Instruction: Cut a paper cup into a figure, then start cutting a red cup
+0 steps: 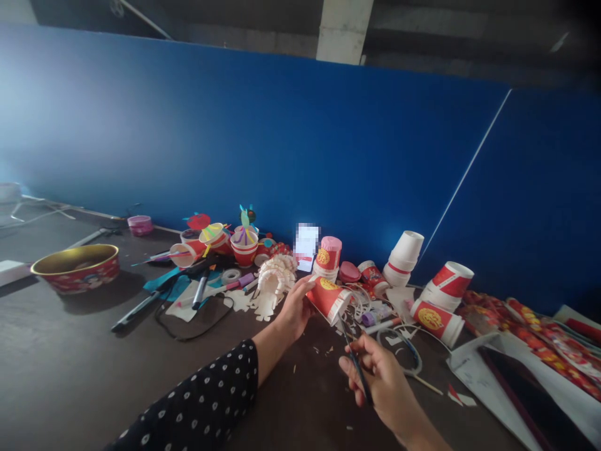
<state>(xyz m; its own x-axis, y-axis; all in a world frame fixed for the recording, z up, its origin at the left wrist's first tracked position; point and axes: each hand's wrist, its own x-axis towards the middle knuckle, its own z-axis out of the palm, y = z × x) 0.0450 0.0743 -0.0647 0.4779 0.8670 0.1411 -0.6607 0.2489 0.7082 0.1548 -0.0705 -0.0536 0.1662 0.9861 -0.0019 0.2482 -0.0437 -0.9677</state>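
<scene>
My left hand [295,305] grips a red paper cup [328,297] with a gold emblem, held on its side above the dark table, rim pointing right. My right hand [382,382] is closed on a pair of dark-handled scissors [353,354], blades angled up toward the cup's rim, which is cut into strips. A dark polka-dot sleeve covers my left forearm. Just behind my left hand lies a white fringed paper cup piece [275,282].
Stacks of red-and-white paper cups [441,300] stand at the right, decorated cups [225,241] and markers at centre back. A gold-lined red bowl [75,267] sits at the left. Red patterned paper [539,338] lies at the far right. A blue wall rises behind.
</scene>
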